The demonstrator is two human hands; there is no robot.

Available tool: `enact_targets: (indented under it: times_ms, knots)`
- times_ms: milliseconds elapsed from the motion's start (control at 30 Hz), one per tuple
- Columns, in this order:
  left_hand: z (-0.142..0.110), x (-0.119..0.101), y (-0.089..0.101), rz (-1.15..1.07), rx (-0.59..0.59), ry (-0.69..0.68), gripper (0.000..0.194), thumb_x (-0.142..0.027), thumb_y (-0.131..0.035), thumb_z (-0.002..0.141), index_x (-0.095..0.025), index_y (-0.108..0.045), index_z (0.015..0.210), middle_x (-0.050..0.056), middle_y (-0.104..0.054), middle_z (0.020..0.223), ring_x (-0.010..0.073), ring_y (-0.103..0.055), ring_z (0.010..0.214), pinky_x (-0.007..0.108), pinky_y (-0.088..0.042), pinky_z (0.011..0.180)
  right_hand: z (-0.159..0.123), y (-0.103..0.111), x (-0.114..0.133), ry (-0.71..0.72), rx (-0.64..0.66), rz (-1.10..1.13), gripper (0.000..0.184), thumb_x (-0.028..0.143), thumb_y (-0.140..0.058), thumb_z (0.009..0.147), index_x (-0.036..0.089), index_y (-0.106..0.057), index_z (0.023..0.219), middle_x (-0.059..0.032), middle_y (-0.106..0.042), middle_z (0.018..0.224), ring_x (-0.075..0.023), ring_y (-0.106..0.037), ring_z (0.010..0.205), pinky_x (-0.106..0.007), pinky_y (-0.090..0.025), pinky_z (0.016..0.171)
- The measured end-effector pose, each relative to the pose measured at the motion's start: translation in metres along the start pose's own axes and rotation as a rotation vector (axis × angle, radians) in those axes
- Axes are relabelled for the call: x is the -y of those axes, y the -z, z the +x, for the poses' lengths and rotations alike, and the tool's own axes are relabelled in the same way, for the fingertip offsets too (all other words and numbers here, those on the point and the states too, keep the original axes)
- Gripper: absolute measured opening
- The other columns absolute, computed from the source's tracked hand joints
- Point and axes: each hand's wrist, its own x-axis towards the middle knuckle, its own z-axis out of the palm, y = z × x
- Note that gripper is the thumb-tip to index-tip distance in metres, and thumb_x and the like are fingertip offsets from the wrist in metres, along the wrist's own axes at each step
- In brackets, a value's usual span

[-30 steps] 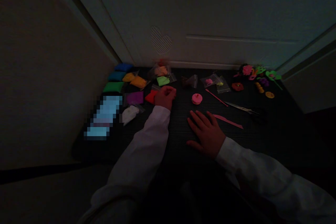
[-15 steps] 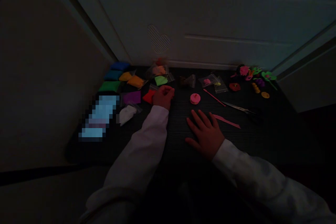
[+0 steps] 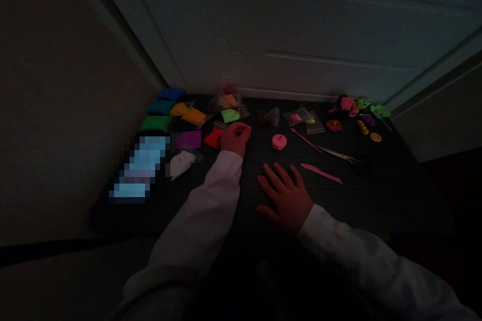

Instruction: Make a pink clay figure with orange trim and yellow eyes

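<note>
While the left hand (image 3: 235,139) curls by the red packet (image 3: 213,139), grip unclear, the right hand (image 3: 286,198) spreads near the table edge (image 3: 248,229).

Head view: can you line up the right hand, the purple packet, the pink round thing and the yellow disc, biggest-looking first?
1. Right hand
2. Purple packet
3. Pink round thing
4. Yellow disc

The hand seems nearest the camera, so it may look extra big.

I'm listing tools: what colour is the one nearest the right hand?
The tool is pink; head view.
</note>
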Motion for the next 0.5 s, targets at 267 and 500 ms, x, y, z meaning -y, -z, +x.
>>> enact_targets:
  times_ms: [267, 500]
  knots:
    - [0.0, -0.002, -0.001, 0.007, -0.008, 0.017, 0.01, -0.026, -0.057, 0.062, -0.017, -0.052, 0.064, -0.005, -0.05, 0.049, 0.0067, -0.047, 0.045, 0.017, -0.036, 0.043, -0.003, -0.001, -0.009, -0.119, -0.034, -0.049, 0.062, 0.058, -0.022, 0.079, 0.021, -0.029, 0.129, -0.004, -0.022, 0.139, -0.0266, -0.014, 0.127, -0.054, -0.004, 0.099]
    - [-0.001, -0.003, -0.001, 0.014, -0.02, 0.025, 0.009, -0.025, -0.057, 0.063, -0.017, -0.052, 0.064, -0.006, -0.05, 0.049, 0.0067, -0.047, 0.044, 0.017, -0.034, 0.042, -0.003, -0.001, 0.0, -0.049, -0.013, -0.036, 0.063, 0.059, -0.022, 0.078, 0.023, -0.027, 0.13, -0.0028, -0.023, 0.139, -0.0254, -0.014, 0.127, -0.052, -0.005, 0.1]
